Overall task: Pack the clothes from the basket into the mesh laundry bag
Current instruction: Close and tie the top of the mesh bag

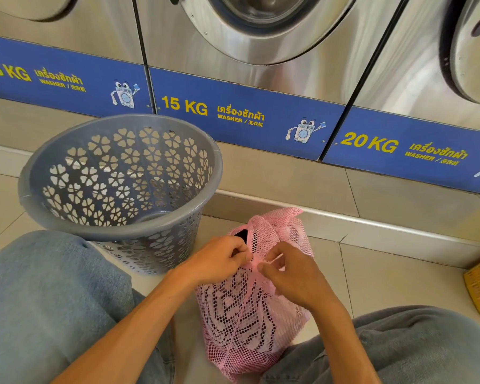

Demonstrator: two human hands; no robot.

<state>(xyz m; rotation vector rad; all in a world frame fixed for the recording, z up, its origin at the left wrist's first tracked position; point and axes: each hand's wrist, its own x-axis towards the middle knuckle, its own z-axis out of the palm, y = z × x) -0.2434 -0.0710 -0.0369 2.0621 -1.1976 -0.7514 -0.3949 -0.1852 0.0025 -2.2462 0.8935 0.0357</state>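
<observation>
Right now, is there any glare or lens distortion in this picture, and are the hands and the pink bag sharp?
Head view: soft glare streaks the steel washer fronts; the wide lens bows their blue label strip and the floor step. The left hand, right hand and pink mesh bag are sharp, with only soft shadows beneath the grey basket.

Basket (67, 173) left of mesh bag (244, 314)

The grey basket (119, 176), pierced with flower-shaped holes, stands tilted on the floor with nothing visible inside. Just right of it the pink mesh bag (244, 309) stands upright, bulging with dark-and-white patterned clothes (233, 311), its neck gathered and top flopping open.
</observation>
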